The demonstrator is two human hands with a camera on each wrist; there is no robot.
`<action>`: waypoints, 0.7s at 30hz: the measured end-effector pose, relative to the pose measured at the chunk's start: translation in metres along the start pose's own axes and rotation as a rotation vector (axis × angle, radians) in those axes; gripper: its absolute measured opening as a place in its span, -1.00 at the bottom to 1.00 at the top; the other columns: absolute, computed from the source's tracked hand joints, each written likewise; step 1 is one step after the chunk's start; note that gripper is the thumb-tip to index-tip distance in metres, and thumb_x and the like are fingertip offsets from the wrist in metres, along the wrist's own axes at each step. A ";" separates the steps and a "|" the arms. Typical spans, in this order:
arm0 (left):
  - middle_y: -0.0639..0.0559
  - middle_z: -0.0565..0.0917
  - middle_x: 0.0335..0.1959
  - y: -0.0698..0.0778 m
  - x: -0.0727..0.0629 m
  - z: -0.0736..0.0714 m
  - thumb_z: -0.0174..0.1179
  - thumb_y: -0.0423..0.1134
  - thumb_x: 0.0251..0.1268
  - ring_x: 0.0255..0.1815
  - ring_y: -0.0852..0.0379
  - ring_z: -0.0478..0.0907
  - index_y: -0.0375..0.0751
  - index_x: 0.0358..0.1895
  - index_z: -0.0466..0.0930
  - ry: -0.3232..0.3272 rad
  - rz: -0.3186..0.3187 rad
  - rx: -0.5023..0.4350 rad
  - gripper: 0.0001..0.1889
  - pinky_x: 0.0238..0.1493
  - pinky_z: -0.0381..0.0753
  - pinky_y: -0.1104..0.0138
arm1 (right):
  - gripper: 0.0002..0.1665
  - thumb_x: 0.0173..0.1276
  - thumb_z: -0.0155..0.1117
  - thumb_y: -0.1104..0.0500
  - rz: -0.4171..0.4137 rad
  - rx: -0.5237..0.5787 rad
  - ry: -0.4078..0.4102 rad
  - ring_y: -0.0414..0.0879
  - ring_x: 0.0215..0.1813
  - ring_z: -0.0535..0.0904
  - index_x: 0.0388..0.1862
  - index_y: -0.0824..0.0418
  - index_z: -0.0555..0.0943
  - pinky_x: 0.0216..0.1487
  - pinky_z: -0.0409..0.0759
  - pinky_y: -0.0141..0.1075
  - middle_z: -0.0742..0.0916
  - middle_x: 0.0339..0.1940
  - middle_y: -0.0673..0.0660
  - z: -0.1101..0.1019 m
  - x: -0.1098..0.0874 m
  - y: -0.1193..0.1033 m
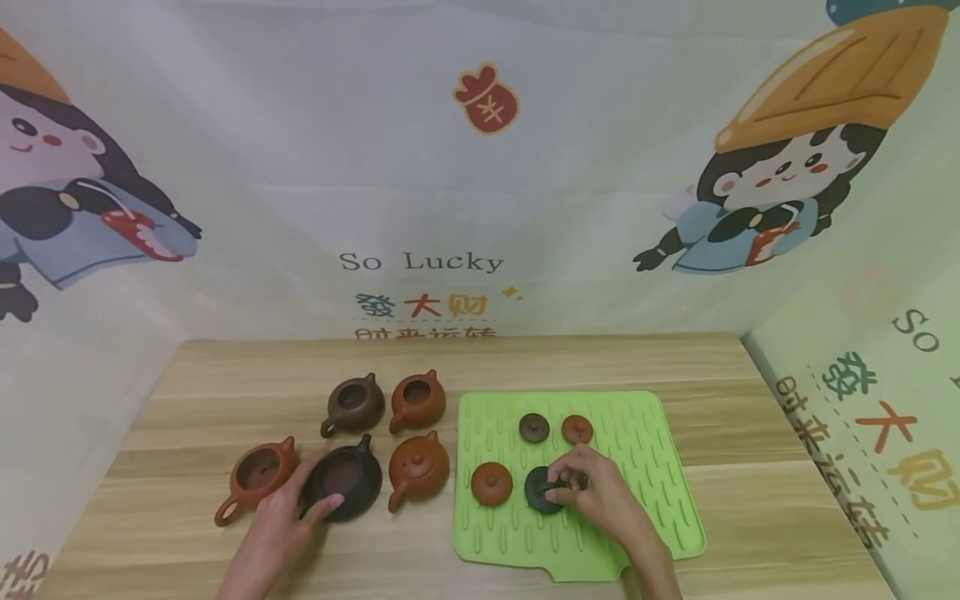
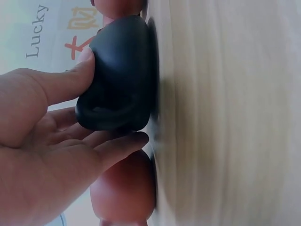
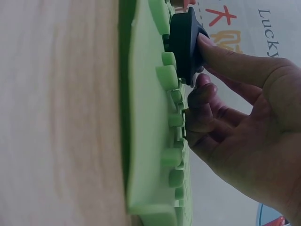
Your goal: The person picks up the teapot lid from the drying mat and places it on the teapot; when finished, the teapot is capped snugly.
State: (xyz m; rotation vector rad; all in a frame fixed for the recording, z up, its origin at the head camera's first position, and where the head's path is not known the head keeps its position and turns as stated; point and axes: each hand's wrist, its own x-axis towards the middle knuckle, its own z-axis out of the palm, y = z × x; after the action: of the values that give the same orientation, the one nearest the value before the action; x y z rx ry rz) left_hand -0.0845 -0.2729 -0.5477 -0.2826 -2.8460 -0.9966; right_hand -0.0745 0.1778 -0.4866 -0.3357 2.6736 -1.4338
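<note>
My left hand (image 1: 288, 508) grips a black clay teapot (image 1: 363, 487) without a lid, thumb on its near right side and fingers along its left. In the left wrist view the black teapot (image 2: 122, 61) stands on the table, its handle facing my palm. My right hand (image 1: 600, 492) pinches the black teapot lid (image 1: 538, 490) by its top, over a green ridged mat (image 1: 663, 517). The right wrist view shows the lid (image 3: 183, 49) upright against the mat's ridges; whether it touches them I cannot tell.
Lidless teapots stand nearby: an orange one (image 1: 247, 492) left, a dark brown one (image 1: 367, 414) and a reddish one (image 1: 427, 410) behind. An orange teapot (image 1: 418, 479) wears its lid. On the mat lie an orange-brown lid (image 1: 491, 485), a dark brown lid (image 1: 534, 428) and a reddish lid (image 1: 577, 430).
</note>
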 end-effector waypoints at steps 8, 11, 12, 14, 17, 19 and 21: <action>-0.54 0.59 0.41 -0.003 0.000 0.000 0.47 -0.06 0.49 0.33 -0.60 0.60 -0.25 0.65 0.39 -0.037 -0.039 -0.009 -0.21 0.23 0.62 -0.41 | -0.80 0.23 0.69 0.31 -0.041 -0.062 0.024 -0.34 -0.29 0.44 -0.31 0.18 0.76 -0.24 0.49 -0.42 0.60 -0.30 -0.07 0.001 -0.001 -0.002; -0.53 0.57 0.44 -0.004 0.000 0.001 0.45 0.00 0.50 0.37 -0.61 0.57 -0.20 0.68 0.37 -0.049 -0.064 -0.021 -0.19 0.28 0.58 -0.43 | -0.77 0.22 0.69 0.34 -0.063 -0.096 0.054 -0.35 -0.30 0.45 -0.33 0.16 0.74 -0.23 0.50 -0.41 0.60 -0.31 -0.09 0.003 0.001 -0.004; -0.53 0.56 0.45 -0.004 0.000 0.001 0.45 0.01 0.51 0.38 -0.61 0.56 -0.18 0.69 0.36 -0.055 -0.073 -0.024 -0.19 0.29 0.57 -0.43 | -0.76 0.22 0.69 0.35 -0.062 -0.104 0.065 -0.35 -0.30 0.44 -0.33 0.15 0.73 -0.23 0.50 -0.41 0.60 -0.32 -0.10 0.004 0.002 -0.005; -0.52 0.55 0.46 -0.005 0.001 0.001 0.44 0.05 0.51 0.39 -0.61 0.55 -0.15 0.70 0.34 -0.065 -0.088 -0.024 -0.17 0.30 0.56 -0.44 | -0.75 0.21 0.68 0.38 -0.051 -0.117 0.090 -0.35 -0.33 0.45 -0.34 0.15 0.72 -0.24 0.49 -0.41 0.60 -0.35 -0.10 0.006 0.004 -0.010; -0.52 0.54 0.46 -0.005 0.000 0.000 0.44 0.07 0.50 0.41 -0.61 0.53 -0.14 0.71 0.34 -0.079 -0.106 -0.025 -0.16 0.32 0.55 -0.44 | -0.74 0.20 0.68 0.38 -0.018 -0.118 0.115 -0.33 -0.37 0.43 -0.37 0.13 0.72 -0.26 0.45 -0.41 0.58 -0.39 -0.10 0.011 0.009 -0.023; -0.51 0.52 0.48 -0.005 0.000 0.000 0.45 0.08 0.49 0.43 -0.61 0.51 -0.14 0.71 0.34 -0.084 -0.119 -0.033 -0.15 0.33 0.53 -0.44 | -0.73 0.19 0.70 0.36 -0.013 -0.119 0.121 -0.32 -0.38 0.42 -0.39 0.12 0.72 -0.29 0.43 -0.41 0.57 -0.41 -0.10 0.013 0.013 -0.032; -0.51 0.50 0.50 -0.005 -0.001 -0.002 0.45 0.09 0.48 0.47 -0.60 0.47 -0.12 0.72 0.33 -0.094 -0.134 -0.043 -0.13 0.35 0.51 -0.45 | -0.72 0.18 0.72 0.34 -0.022 -0.127 0.118 -0.31 -0.38 0.41 -0.41 0.10 0.72 -0.31 0.42 -0.41 0.57 -0.42 -0.10 0.017 0.017 -0.040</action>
State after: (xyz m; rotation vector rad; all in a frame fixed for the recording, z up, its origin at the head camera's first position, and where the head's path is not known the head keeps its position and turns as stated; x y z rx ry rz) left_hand -0.0848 -0.2777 -0.5494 -0.1471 -2.9652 -1.0983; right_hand -0.0820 0.1392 -0.4625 -0.2996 2.8722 -1.3328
